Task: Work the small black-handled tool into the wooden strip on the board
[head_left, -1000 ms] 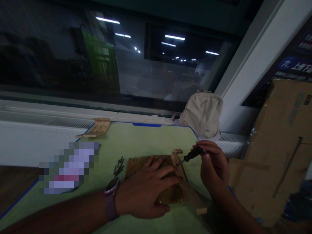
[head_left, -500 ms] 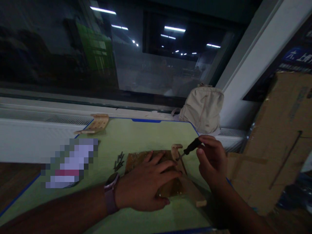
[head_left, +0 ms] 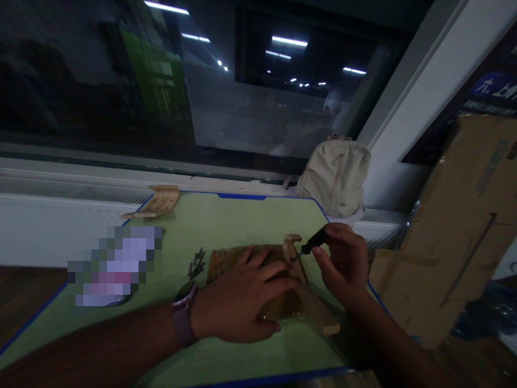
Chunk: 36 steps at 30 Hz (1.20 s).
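Observation:
My left hand [head_left: 250, 296] lies spread and palm down on a brown board [head_left: 222, 261] that looks wrapped in clear film. Its index and middle fingertips reach the edge of a light wooden piece [head_left: 319, 312] with a hooked far end, lying along the board's right side. In my right hand [head_left: 345, 261] a black-handled screwdriver [head_left: 315, 241] is gripped, tilted, with its shaft pointing down left. The tip meets the wooden piece near my left fingertips; whether a screw sits under it is too small to tell. Several dark screws [head_left: 196, 264] lie left of the board.
A slatted wooden piece [head_left: 159, 202] stands at the table's far left corner. Nearer lies a blurred-out flat object [head_left: 125, 264]. A beige backpack [head_left: 337, 178] leans by the window beyond the green tabletop [head_left: 226, 218]. Cardboard [head_left: 456, 231] stands at the right.
My right hand and the screwdriver handle have shifted slightly left, with the thumb lower along the handle. My left hand stays pressed on the board. The view has tilted a little.

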Motion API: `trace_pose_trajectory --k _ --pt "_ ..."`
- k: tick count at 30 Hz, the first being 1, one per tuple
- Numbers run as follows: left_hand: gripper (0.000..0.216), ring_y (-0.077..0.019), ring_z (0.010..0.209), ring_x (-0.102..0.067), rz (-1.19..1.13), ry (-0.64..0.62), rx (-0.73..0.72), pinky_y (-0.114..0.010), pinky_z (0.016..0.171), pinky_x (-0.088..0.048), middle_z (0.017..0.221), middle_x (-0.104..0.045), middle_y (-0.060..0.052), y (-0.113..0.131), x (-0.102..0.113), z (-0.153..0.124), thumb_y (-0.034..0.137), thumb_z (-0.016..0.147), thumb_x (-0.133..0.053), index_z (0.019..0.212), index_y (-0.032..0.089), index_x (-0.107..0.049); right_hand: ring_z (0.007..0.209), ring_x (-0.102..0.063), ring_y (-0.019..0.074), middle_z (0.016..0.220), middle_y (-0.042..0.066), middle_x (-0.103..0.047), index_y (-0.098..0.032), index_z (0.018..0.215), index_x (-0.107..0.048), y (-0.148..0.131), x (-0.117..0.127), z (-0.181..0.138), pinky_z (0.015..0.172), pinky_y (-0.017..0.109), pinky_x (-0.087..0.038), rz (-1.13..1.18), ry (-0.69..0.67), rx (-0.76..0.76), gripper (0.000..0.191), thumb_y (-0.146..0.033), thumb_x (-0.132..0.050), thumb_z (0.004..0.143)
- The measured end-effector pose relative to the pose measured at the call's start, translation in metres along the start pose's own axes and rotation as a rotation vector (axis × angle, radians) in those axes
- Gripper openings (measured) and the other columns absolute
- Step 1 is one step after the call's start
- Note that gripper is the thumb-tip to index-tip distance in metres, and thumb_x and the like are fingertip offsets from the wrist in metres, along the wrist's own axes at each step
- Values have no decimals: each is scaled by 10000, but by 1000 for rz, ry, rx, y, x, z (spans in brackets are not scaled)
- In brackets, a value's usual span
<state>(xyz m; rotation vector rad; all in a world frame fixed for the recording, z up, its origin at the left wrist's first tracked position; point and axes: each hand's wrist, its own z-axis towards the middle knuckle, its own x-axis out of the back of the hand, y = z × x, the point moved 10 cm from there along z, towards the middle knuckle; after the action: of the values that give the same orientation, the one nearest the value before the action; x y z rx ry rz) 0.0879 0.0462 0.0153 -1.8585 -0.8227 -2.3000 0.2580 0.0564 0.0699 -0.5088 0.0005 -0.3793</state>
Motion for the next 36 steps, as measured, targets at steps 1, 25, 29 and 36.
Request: trace_pose_trajectory --k 1,25,29,36 --pt "760 -506 1527 -421 -2 0 0 -816 1250 -278 1579 -585 -108 0 0 0 417 869 -861 1556 281 -565 1015 -759 220 1124 74 -728 -289 1186 -685 1 -1 0 791 372 -687 8 0 -22 241 -227 -767 968" --pt "763 -511 1554 -375 -3 11 -8 -811 1243 -287 1582 -573 -114 -2 -2 1 443 884 -846 1570 290 -549 903 -788 181 1098 32 -739 -314 1215 -661 2 1 0 736 337 -685 85 17 -74 310 -165 -772 967" --pt "738 -503 1542 -394 -5 31 -10 -795 1253 -288 1560 -585 -113 0 1 0 430 888 -839 1557 285 -564 909 -710 205 999 39 -690 -304 1163 -701 -6 5 4 726 349 -645 -58 17 11 271 -190 -794 936" --pt "744 -505 1555 -381 7 11 -5 -820 1247 -276 1584 -568 -121 1 1 1 400 877 -859 1551 282 -568 1025 -800 229 1202 77 -761 -310 1226 -744 -7 -3 4 899 454 -686 37 -39 -58 224 -200 -662 1048"
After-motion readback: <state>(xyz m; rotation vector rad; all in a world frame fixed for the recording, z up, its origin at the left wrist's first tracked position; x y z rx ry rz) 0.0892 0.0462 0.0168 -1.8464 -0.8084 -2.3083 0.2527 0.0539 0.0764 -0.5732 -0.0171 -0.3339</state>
